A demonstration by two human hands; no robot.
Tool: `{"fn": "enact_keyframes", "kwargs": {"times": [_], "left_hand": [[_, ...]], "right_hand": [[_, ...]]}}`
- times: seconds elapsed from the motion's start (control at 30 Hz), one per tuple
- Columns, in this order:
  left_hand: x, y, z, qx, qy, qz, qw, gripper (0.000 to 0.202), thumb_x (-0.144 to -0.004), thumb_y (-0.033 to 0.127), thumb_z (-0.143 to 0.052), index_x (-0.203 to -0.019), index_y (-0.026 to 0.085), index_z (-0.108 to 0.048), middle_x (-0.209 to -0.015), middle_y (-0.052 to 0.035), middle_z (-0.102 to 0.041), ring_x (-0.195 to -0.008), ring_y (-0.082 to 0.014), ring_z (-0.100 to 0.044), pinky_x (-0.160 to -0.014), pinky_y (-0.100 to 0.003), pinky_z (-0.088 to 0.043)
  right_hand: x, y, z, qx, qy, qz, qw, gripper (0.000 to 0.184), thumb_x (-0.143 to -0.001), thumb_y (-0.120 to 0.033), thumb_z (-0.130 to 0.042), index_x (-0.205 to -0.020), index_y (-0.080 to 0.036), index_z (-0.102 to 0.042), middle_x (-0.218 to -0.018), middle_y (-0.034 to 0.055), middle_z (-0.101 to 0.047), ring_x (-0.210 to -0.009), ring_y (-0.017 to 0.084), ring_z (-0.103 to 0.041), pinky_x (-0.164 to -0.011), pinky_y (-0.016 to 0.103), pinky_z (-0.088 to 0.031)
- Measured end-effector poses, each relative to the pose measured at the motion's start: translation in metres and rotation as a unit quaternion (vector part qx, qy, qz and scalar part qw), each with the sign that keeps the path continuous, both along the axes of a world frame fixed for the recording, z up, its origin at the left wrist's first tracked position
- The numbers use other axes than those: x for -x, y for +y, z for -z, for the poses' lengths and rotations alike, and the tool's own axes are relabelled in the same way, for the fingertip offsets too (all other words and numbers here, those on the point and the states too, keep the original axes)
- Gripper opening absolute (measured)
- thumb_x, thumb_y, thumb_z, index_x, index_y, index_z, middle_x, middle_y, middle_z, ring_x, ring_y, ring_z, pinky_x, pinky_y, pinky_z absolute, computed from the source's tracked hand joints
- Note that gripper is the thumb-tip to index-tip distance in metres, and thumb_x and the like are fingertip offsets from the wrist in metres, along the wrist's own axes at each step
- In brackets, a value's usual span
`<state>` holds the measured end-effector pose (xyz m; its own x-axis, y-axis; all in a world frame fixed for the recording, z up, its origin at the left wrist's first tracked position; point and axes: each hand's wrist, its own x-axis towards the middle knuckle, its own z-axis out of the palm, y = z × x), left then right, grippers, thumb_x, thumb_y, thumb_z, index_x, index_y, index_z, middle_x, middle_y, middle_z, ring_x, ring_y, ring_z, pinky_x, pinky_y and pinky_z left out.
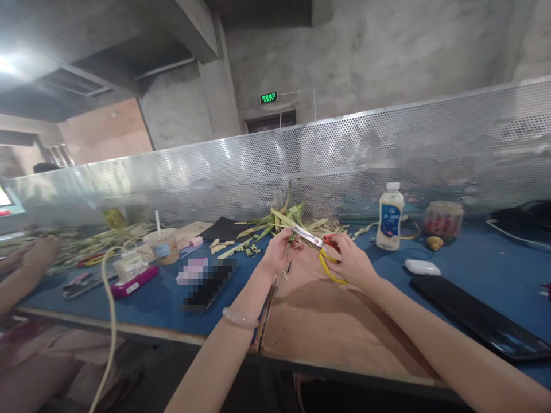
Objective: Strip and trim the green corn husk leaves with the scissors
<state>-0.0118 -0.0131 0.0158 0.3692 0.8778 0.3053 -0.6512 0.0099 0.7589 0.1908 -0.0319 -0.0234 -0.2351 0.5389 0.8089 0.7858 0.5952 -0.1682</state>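
A pair of scissors (317, 241) with yellow and red handles is gripped in my right hand (356, 263), its fingers closed round the loops. The silver blades point up and left, towards my left hand (279, 252). Between the closed fingers of that hand is a small green piece (293, 237), perhaps plant leaf or husk; its kind is hard to make out. The blade tips lie close to this piece; whether they touch it is unclear. Just behind my hands rises a pile of green and pale leaf strips (286, 217). Below them is a brown board (327, 321).
Left lie a phone (213, 285), a drink cup (165, 246), a purple-edged power strip (135, 282) and a hanging cable (111, 321). Another person's hand (41, 255) is far left. Right are a white bottle (390, 221), a jar (443, 219), a white case (422, 267) and a black device (482, 315).
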Motion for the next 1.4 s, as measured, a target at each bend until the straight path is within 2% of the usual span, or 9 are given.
{"fn": "enact_keyframes", "kwargs": {"times": [0.5, 0.93, 1.13, 1.27, 1.4], "left_hand": [[-0.0013, -0.0022, -0.0010, 0.007, -0.001, -0.004, 1.000, 0.008, -0.077, 0.018, -0.053, -0.072, 0.014, -0.058, -0.062, -0.0009, -0.050, -0.053, -0.0094, -0.048, -0.065, -0.028, -0.047], [0.0005, 0.0010, 0.0013, 0.012, -0.010, 0.013, 1.000, 0.013, -0.080, 0.016, -0.049, -0.072, 0.012, -0.058, -0.063, -0.0018, -0.050, -0.053, -0.0095, -0.047, -0.066, -0.028, -0.047], [0.0002, 0.0024, 0.0017, 0.021, -0.005, 0.020, 1.000, 0.013, -0.080, 0.016, -0.049, -0.071, 0.012, -0.057, -0.062, -0.0010, -0.050, -0.053, -0.0089, -0.047, -0.067, -0.028, -0.047], [0.0001, 0.0024, 0.0006, 0.025, -0.004, 0.019, 0.999, 0.014, -0.079, 0.017, -0.050, -0.068, 0.012, -0.056, -0.062, -0.0013, -0.050, -0.053, -0.0091, -0.048, -0.067, -0.028, -0.047], [0.0009, 0.0023, 0.0008, 0.027, -0.006, 0.022, 0.999, 0.009, -0.078, 0.019, -0.053, -0.075, 0.012, -0.058, -0.062, -0.0012, -0.051, -0.054, -0.0096, -0.049, -0.068, -0.028, -0.048]], "right_hand": [[-0.0003, 0.0020, 0.0021, -0.005, -0.021, 0.005, 1.000, 0.029, -0.080, -0.038, -0.055, -0.102, -0.022, -0.047, -0.103, 0.0070, -0.057, -0.094, 0.023, -0.057, -0.071, 0.030, -0.047], [-0.0039, 0.0042, 0.0028, -0.018, -0.042, 0.012, 0.999, 0.027, -0.080, -0.039, -0.055, -0.099, -0.021, -0.047, -0.101, 0.0079, -0.058, -0.087, 0.023, -0.060, -0.060, 0.029, -0.048], [-0.0035, 0.0074, 0.0052, -0.016, -0.033, 0.000, 0.999, 0.027, -0.081, -0.038, -0.054, -0.101, -0.022, -0.046, -0.102, 0.0082, -0.057, -0.092, 0.025, -0.059, -0.066, 0.031, -0.048], [-0.0010, 0.0061, 0.0044, -0.029, 0.007, 0.005, 1.000, 0.032, -0.078, -0.038, -0.056, -0.102, -0.021, -0.044, -0.102, 0.0099, -0.054, -0.090, 0.026, -0.058, -0.068, 0.033, -0.049], [-0.0003, 0.0043, 0.0027, -0.042, 0.039, 0.002, 0.998, 0.034, -0.078, -0.038, -0.055, -0.103, -0.019, -0.043, -0.104, 0.0112, -0.052, -0.092, 0.026, -0.056, -0.071, 0.035, -0.049]]}}
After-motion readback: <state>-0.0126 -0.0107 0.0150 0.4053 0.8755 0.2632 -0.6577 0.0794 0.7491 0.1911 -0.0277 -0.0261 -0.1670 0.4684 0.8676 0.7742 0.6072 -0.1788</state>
